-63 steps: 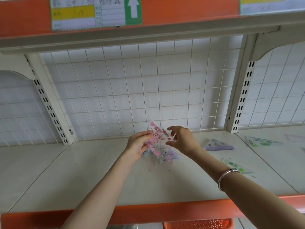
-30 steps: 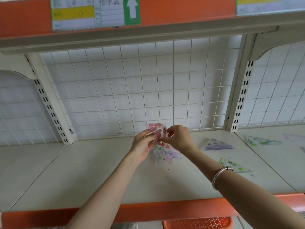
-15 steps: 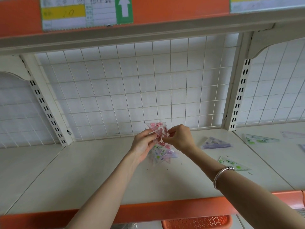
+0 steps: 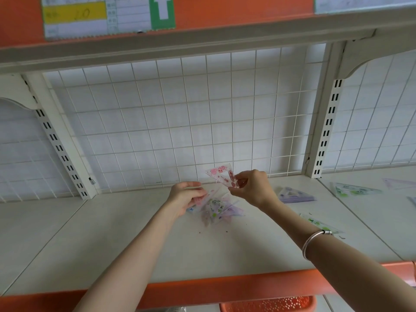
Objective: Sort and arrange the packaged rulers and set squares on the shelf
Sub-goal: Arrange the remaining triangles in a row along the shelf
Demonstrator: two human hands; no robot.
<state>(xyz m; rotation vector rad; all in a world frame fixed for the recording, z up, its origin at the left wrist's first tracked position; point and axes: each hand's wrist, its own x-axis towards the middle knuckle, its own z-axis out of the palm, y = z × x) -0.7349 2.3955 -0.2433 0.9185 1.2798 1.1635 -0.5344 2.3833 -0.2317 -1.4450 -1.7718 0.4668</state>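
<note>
My right hand point(image 4: 249, 188) pinches a pink-printed packaged set square point(image 4: 221, 174) and holds it up above the shelf point(image 4: 135, 239). My left hand point(image 4: 185, 197) holds another pink-printed packet point(image 4: 202, 199) low over a small heap of mixed packets point(image 4: 218, 209), green and purple printed, lying near the shelf's back. A purple stack of set squares point(image 4: 295, 195) lies to the right of my right hand. A green-printed packet point(image 4: 319, 222) lies beside my right forearm.
A white wire grid point(image 4: 180, 113) backs the shelf, with slotted uprights point(image 4: 326, 131) at both sides. The neighbouring bay on the right holds a green packet point(image 4: 351, 189) and a purple one point(image 4: 398, 183). An orange basket point(image 4: 270, 304) sits below the orange front edge.
My hands have drawn apart: the right lifted the pink set square up and right, while the left dropped toward the heap with another packet.
</note>
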